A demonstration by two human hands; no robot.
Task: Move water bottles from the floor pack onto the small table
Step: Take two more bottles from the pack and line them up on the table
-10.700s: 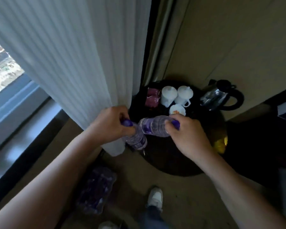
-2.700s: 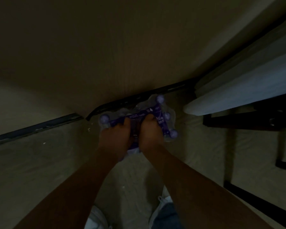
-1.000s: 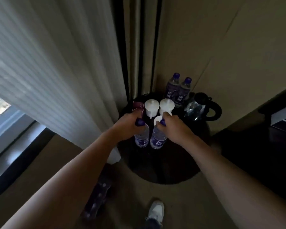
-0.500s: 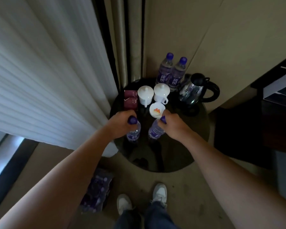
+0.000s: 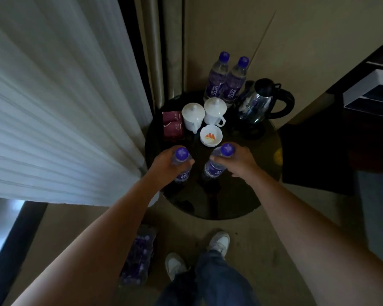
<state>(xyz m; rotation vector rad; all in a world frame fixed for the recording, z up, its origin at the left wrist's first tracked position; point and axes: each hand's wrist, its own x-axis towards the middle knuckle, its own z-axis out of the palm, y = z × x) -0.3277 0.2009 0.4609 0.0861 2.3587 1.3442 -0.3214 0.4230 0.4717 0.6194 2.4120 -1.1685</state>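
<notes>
My left hand [image 5: 164, 164] is wrapped around the shoulder of one water bottle [image 5: 181, 166], and my right hand [image 5: 239, 162] is closed the same way on a second bottle [image 5: 215, 166], both just under the purple caps. Both bottles sit over the near part of the small round table [image 5: 230, 204], at about 9 and 3 o'clock of each other, close but apart. I judge them full, so fairly heavy for their size, with thin plastic walls that give under a squeeze and a smooth label that could slip; the stiffer neck and shoulder is the place to hold. Each stands roughly upright, long axis vertical, cap toward me, the right one leaning slightly. I cannot tell whether their bases already touch the dark top.

At 12 o'clock of my hands are a small white dish [image 5: 211, 136], two lidded cups [image 5: 205, 114], two standing bottles [image 5: 224, 81] and a kettle [image 5: 257, 104]. The floor pack [image 5: 137, 257] lies at 7 o'clock, beside my shoes.
</notes>
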